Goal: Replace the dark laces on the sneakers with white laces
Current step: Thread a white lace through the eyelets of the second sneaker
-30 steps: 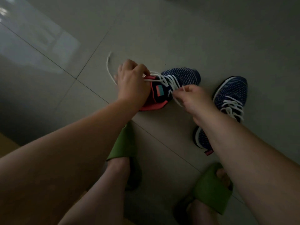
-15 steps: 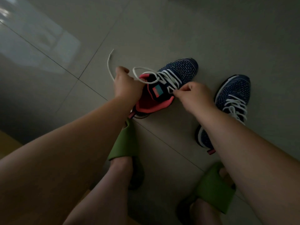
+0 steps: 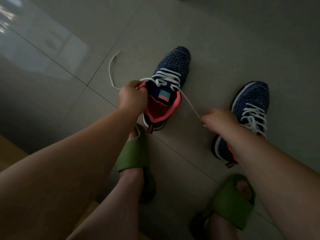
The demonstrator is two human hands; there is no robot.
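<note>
Looking down from the head camera, two dark blue sneakers sit on a gray tile floor [image 3: 225, 40]. The left sneaker [image 3: 171, 66] points away, with its pink inside open toward the person. A white lace [image 3: 168, 77] zigzags across its top. The left hand [image 3: 132, 97] is curled tight on the near left edge of that shoe, pinching the lace there. One loose lace end [image 3: 110, 70] curves away over the floor to the left. The right hand [image 3: 219, 119] is closed on the other lace end [image 3: 189, 104], which runs straight and tight from the shoe's top holes to the hand. The right sneaker [image 3: 252, 108] lies just past that hand, with its own white lace [image 3: 253, 117] in it. Two feet in green slippers [image 3: 134, 153] rest near the person.
</note>
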